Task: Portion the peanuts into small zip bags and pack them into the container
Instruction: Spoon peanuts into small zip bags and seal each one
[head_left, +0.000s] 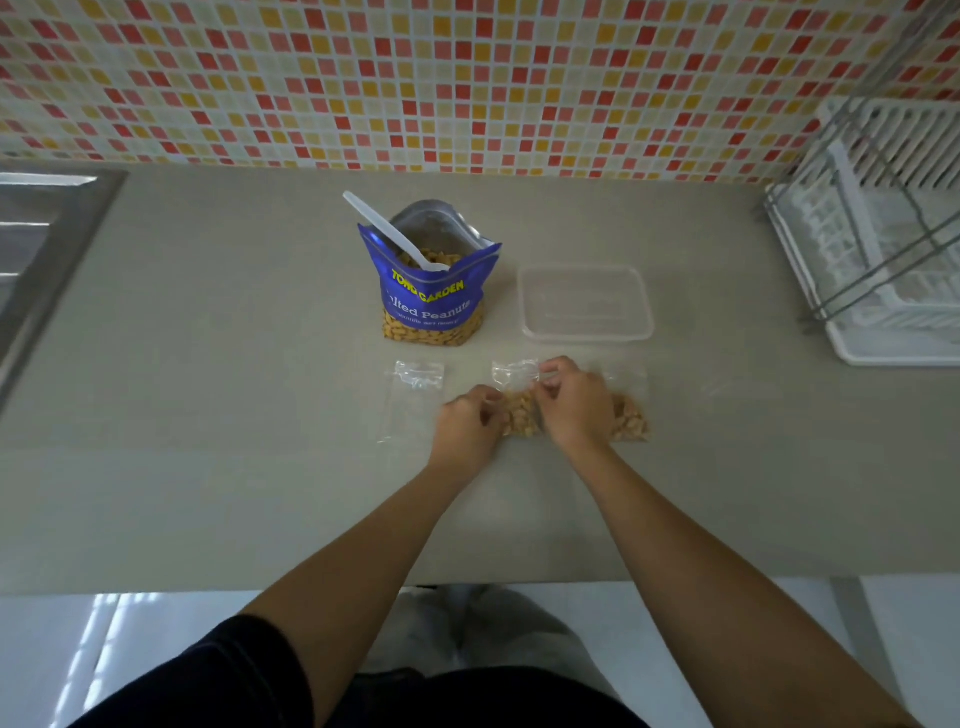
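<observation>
Blue peanut bag (434, 296) stood upright & open mid-surface, nuts showing thru its clear bottom, white plastic spoon (390, 234) stuck in, handle leaning up-left. Clear rectangular container (586, 304) sat just right of it, no lid. Nearer: flat clear zip bag (413, 400) at left, a partly filled zip bag (517, 402) in the middle, another filled bag (629, 415) at right.

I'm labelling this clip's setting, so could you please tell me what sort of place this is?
Most likely a home kitchen: a mosaic-tiled wall, a steel sink at the counter's left end, and a white dish rack on the right.
</observation>
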